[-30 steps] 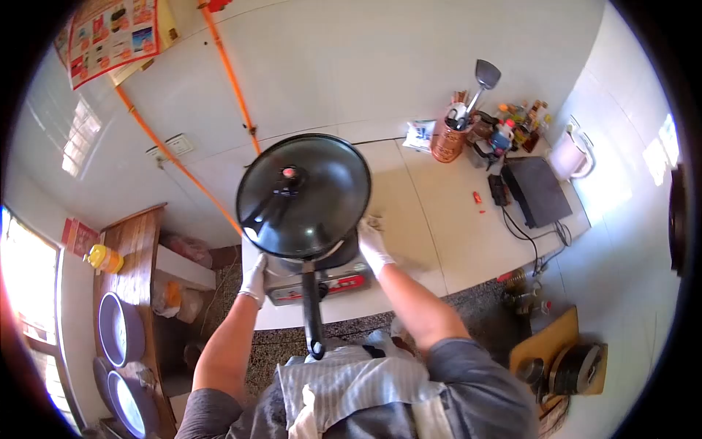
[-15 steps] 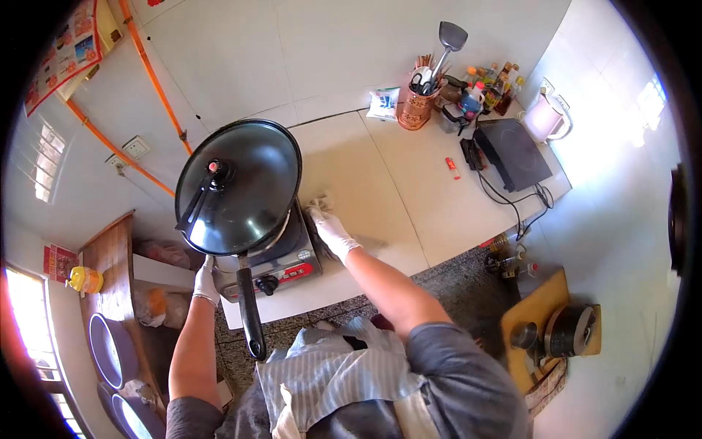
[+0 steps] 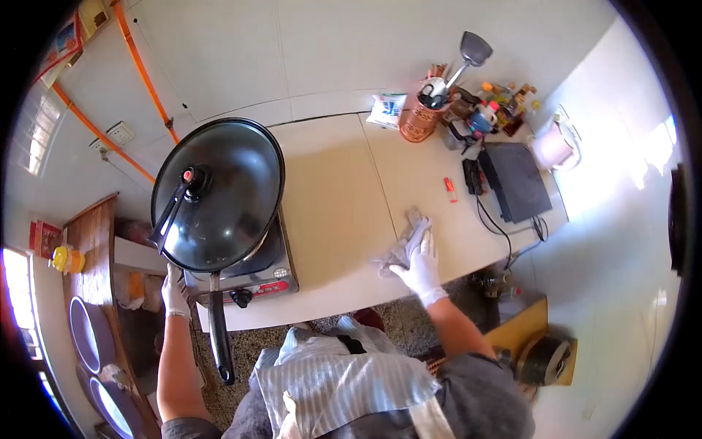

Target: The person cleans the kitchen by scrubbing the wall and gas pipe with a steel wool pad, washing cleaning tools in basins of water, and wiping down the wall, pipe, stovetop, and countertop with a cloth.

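Observation:
My right hand (image 3: pixel 420 275), in a white glove, presses a crumpled grey cloth (image 3: pixel 406 245) onto the pale countertop, fingers stretched over it. My left hand (image 3: pixel 175 294), also gloved, is against the left side of the portable gas stove (image 3: pixel 265 267); its fingers are partly hidden by the pan, so their grip cannot be made out. On the stove sits a black wok with a long handle (image 3: pixel 220 340). A large dark lid (image 3: pixel 238 183) with an upright knob covers it.
Along the back stand a salt-like packet (image 3: pixel 387 110), a copper-coloured utensil holder (image 3: pixel 420 122) with a spatula, and several bottles. A black induction cooker (image 3: pixel 516 183), its cord and a pink kettle (image 3: pixel 556 144) are at right. A small red item (image 3: pixel 450 189) lies on the countertop.
My right hand has moved with the cloth from beside the stove to the right and toward the countertop's front edge. My left hand stays at the stove's left side. The view has shifted slightly.

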Motion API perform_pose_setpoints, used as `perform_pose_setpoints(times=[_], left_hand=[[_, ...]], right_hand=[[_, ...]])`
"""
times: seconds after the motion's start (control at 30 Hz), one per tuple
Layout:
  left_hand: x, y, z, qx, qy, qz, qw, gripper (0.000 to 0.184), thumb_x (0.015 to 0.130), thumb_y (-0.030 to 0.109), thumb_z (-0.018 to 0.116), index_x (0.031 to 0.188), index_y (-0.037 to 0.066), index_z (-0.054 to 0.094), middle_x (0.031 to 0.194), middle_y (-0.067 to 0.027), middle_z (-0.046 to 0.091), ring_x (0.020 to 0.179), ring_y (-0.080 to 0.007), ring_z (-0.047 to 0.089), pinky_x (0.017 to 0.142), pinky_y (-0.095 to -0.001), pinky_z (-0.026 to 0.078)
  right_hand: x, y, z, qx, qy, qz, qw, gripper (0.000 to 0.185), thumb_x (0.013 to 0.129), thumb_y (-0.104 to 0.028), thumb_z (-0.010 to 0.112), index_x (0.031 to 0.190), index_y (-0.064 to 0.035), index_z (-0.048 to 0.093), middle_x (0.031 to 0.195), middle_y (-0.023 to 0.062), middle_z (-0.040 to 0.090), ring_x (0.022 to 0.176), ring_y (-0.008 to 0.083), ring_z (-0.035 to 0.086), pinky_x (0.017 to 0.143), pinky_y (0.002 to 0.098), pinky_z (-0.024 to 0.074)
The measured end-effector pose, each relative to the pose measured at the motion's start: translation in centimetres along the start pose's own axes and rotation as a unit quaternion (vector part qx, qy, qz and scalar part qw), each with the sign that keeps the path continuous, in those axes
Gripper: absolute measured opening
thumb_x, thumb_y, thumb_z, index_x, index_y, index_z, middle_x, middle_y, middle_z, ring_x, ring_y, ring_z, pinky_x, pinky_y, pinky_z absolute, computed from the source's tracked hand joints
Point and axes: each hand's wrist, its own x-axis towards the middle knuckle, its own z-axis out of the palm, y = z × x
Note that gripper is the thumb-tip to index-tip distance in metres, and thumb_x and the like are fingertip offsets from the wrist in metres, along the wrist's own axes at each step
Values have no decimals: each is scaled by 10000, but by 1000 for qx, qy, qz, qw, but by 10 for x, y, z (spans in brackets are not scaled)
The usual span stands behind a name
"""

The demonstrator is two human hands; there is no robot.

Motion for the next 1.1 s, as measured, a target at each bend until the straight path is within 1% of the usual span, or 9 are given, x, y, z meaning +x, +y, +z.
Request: perform_pose_setpoints(times=[0.2, 0.3, 0.37, 0.57, 0.77, 0.87, 0.97, 1.03, 1.1], left_hand=[[2, -157, -116, 160, 122, 224, 954, 358, 972, 345, 587, 1184, 58, 620, 1100, -37, 613, 1007, -166, 536, 847, -334, 449], [-86, -164, -63, -15, 199, 143, 969, 293, 972, 304, 591, 1110, 48, 626, 973, 1, 609, 894, -164, 562, 806, -321, 461], [-110, -183, -50, -45, 278, 50, 958, 293, 954, 295, 616, 1176, 106, 589, 1145, -37, 540, 1085, -156, 482, 973, -392, 395], [-188, -190, 12, 30, 312, 48, 948, 215, 938, 146, 610, 1119, 29, 619, 936, 33, 566, 775, -62, 464, 658, -229, 391], [-224, -177, 58, 142, 236, 52, 960, 243, 906, 51, 637, 1146, 22, 633, 1019, -5, 628, 870, -92, 553, 788, -237, 466], [-219, -180, 68, 116, 205, 38, 971, 224, 918, 54, 634, 1137, 7, 636, 1066, -34, 644, 947, -110, 574, 851, -250, 470], [-216, -177, 75, 82, 187, 35, 978, 245, 924, 31, 615, 1167, 0, 610, 1114, -56, 640, 1005, -132, 591, 905, -271, 476], [-218, -174, 74, 112, 154, 60, 980, 270, 919, 7, 607, 1188, -1, 589, 1149, -62, 629, 1044, -142, 595, 943, -279, 470], [-227, -188, 63, 78, 154, 65, 983, 279, 912, -19, 598, 1189, 0, 584, 1166, -68, 620, 1061, -143, 592, 956, -283, 465]], right_hand=[[120, 18, 43, -15, 13, -124, 992, 895, 829, -382, 685, 1449, 105, 260, 1452, 315, 348, 1342, 439, 364, 1103, 474, 327], [205, 11, 66, 25, 43, -163, 985, 766, 883, -347, 619, 1419, 112, 321, 1415, 297, 407, 1337, 420, 377, 1105, 453, 331], [255, 1, 77, -4, 42, -181, 983, 736, 893, -346, 610, 1404, 112, 345, 1422, 297, 401, 1342, 407, 379, 1097, 445, 344], [375, -38, 125, 17, 132, -193, 972, 668, 917, -338, 567, 1390, 92, 374, 1387, 301, 432, 1313, 424, 409, 1076, 451, 367], [394, -75, 132, 14, 152, -160, 975, 612, 915, -315, 544, 1363, 82, 418, 1329, 259, 487, 1255, 370, 472, 1027, 423, 405], [360, -99, 106, -44, 24, -331, 942, 512, 901, -254, 558, 1305, 55, 495, 1289, 224, 531, 1256, 344, 476, 1020, 416, 410], [325, -113, 98, 129, -27, -450, 883, 385, 905, -187, 557, 1252, -22, 569, 1255, 202, 568, 1202, 315, 522, 982, 406, 440], [319, -116, 88, 234, -189, -500, 812, 372, 889, -86, 554, 1260, -85, 575, 1250, 174, 590, 1157, 328, 567, 975, 396, 458], [339, -120, 86, 416, -243, -304, 822, 340, 882, -78, 538, 1215, -101, 606, 1184, 147, 638, 1121, 316, 595, 959, 399, 478]])
